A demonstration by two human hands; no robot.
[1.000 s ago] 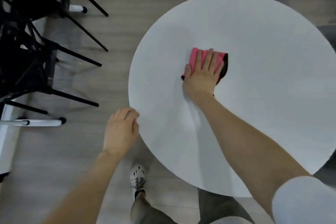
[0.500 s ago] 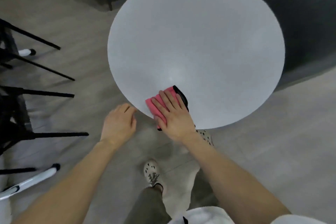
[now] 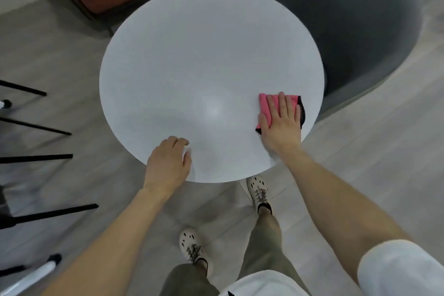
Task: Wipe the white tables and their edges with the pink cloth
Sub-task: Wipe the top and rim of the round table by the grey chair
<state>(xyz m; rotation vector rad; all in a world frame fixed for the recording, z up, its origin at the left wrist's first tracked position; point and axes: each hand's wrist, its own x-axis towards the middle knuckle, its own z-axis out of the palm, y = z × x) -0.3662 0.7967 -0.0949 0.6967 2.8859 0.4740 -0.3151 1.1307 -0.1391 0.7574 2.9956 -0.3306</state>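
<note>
Sliding away from the near rim, the spread right hand now presses the pink cloth over the worktop's right side.

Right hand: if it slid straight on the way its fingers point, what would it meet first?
Nothing on the tabletop, as far as shown: the right hand, flat on the pink cloth, points across bare white table to its far rim. The grey chair lies beyond, probably lower.

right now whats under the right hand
The pink cloth, pressed flat on the white table by the right hand. Its pink top edge and black trim show past the fingers; the part beneath the palm is covered.
</note>
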